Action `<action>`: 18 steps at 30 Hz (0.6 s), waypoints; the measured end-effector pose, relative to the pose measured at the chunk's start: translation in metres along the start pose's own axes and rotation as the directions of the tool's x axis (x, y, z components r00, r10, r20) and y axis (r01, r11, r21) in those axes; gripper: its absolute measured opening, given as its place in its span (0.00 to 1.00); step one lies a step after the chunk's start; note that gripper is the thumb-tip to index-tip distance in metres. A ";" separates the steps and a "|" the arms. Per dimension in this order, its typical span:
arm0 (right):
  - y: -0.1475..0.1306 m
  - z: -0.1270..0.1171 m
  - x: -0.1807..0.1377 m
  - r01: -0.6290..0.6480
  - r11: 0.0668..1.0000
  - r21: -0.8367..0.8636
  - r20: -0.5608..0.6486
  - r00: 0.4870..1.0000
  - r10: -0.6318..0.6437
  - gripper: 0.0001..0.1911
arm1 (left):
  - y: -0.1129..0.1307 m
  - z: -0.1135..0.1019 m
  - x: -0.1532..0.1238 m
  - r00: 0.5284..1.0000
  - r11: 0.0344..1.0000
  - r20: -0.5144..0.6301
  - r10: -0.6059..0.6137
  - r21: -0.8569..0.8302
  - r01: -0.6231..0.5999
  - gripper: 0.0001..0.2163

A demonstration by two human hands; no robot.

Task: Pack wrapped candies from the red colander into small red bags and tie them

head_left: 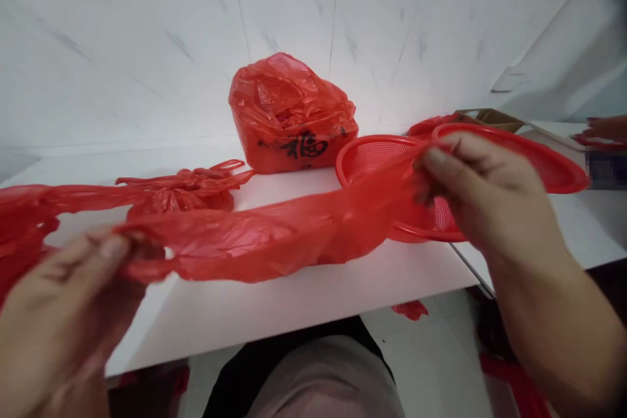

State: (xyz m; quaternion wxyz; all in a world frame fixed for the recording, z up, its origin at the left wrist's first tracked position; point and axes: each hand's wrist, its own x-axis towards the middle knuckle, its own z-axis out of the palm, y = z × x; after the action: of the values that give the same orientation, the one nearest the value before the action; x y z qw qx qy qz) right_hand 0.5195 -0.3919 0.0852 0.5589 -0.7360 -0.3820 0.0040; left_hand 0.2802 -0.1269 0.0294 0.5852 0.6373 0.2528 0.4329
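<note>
A thin red plastic bag (pixel 274 235) is stretched lengthwise between my two hands above the table. My left hand (pixel 83 294) pinches one end, where strips like handles show. The other end is pinched between the thumb and fingers of my right hand (pixel 480 189), in front of a red mesh basket (pixel 377 144). Behind the stretched bag, a tied red bundle (pixel 181 199) rests on the white table (pixel 294 307). Against the wall stands a full red bag (pixel 294 114) with black characters, its top loosely gathered.
More red bags (pixel 24 215) lie at the far left. A second red basket (pixel 553 163) and a cardboard box (pixel 490 119) are at the right. A red scrap (pixel 411 309) lies on the floor below the table edge. A tiled wall (pixel 147 32) rises behind.
</note>
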 end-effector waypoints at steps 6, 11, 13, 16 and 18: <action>-0.053 0.005 0.060 0.185 0.974 0.131 0.061 0.979 -0.194 0.14 | 0.061 0.042 0.038 0.966 0.944 0.115 0.230 -0.269 -0.193 0.06; -0.080 0.010 0.073 0.222 0.975 0.009 0.187 0.957 -0.220 0.14 | 0.085 0.055 0.038 0.991 0.997 0.120 0.065 -0.057 -0.059 0.22; -0.085 0.011 0.078 0.230 0.973 0.004 0.148 0.962 -0.228 0.13 | 0.089 0.055 0.040 0.986 0.997 0.149 0.079 -0.009 -0.078 0.24; -0.085 0.013 0.089 0.165 0.978 -0.130 0.165 0.976 -0.142 0.13 | 0.094 0.055 0.051 0.973 0.993 0.229 0.007 0.112 -0.034 0.24; -0.080 0.015 0.098 0.147 0.973 -0.180 0.105 0.986 -0.129 0.13 | 0.096 0.053 0.063 0.965 0.978 0.263 -0.007 0.202 -0.048 0.22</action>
State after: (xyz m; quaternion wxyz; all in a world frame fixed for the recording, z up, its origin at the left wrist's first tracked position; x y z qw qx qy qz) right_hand 0.5383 -0.3175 0.1874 0.4679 -0.7559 -0.4564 -0.0368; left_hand 0.3387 -0.1210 0.1413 0.5397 0.7489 0.2101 0.3221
